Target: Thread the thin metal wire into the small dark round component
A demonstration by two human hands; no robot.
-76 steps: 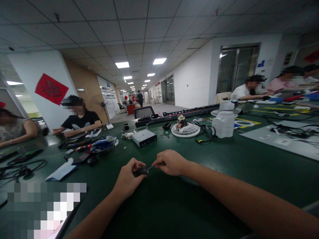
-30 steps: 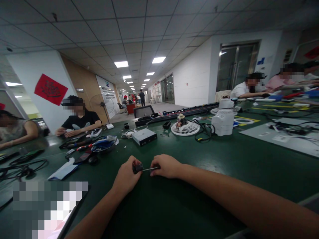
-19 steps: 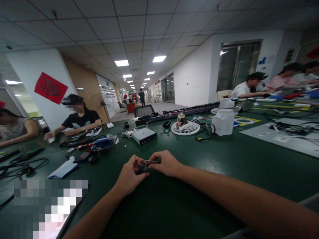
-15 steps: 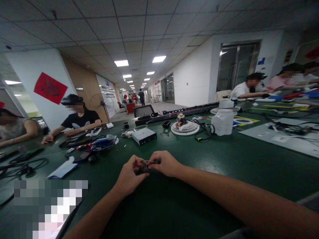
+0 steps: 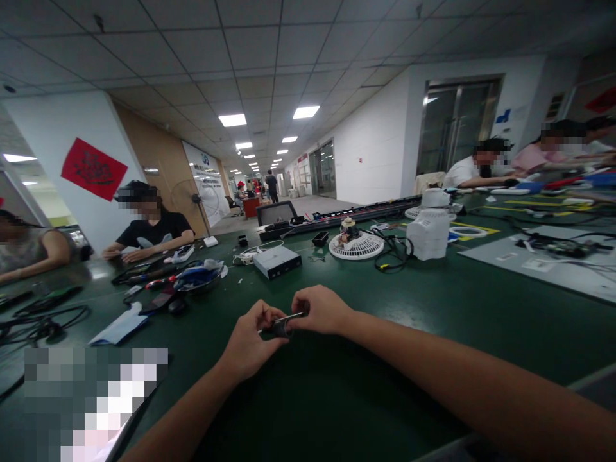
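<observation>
Low over the green table, my left hand (image 5: 246, 341) is closed around a small dark cylindrical part (image 5: 280, 328), its thumb below and fingers above. A thin, light metal rod (image 5: 291, 316) lies slantwise along the top of that part. My right hand (image 5: 325, 310) pinches the rod's right end between thumb and fingers, close to the cylinder's open-looking end. Whether the rod is joined to the cylinder I cannot tell; my left fingers cover its other end.
Beyond my hands stand a silver disc drive (image 5: 276, 261), a white round fan grille (image 5: 356, 246) and a white plastic housing (image 5: 427, 235). Cables, a blue bundle (image 5: 199, 274) and a folded light-blue cloth (image 5: 119, 324) lie left. A grey board (image 5: 543, 260) is at right. Other people sit around.
My right hand has moved slightly up and right, away from the cylinder. The rod now tilts upward to the right, and more of the cylinder shows.
</observation>
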